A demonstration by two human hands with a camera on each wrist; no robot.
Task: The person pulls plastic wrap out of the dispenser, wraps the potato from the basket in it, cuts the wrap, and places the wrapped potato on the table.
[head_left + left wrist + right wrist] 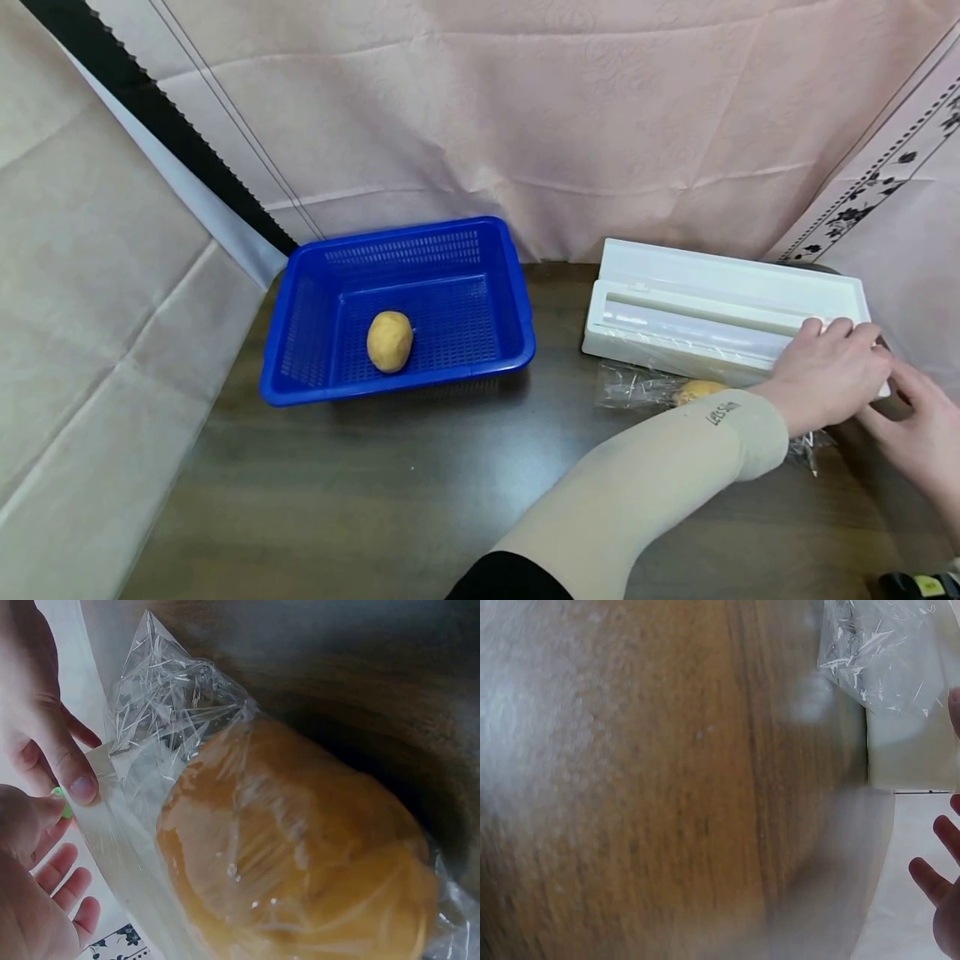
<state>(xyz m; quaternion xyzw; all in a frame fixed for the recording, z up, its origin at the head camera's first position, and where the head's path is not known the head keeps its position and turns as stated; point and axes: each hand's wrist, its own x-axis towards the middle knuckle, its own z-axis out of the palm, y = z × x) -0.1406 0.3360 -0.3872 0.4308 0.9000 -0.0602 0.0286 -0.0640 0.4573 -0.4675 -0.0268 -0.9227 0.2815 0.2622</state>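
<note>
In the head view a white cling film dispenser (720,292), its lid raised, stands at the right with a film roll (693,325) inside. My left hand (828,371) reaches across its right end; thumb and finger pinch a small green tab (64,804) at its edge. My right hand (918,421) grips that end, thumb on the corner in the left wrist view. Before the dispenser lies a potato (300,847) under crinkled clear film (180,697), partly hidden by my left sleeve (660,483). Another potato (390,342) sits in a blue basket (453,312).
Dark wooden table (360,492) spreads in front of the basket and dispenser. Pale cloth (525,117) hangs behind and at both sides. At the lower right corner a black and yellow object (918,585) shows partly.
</note>
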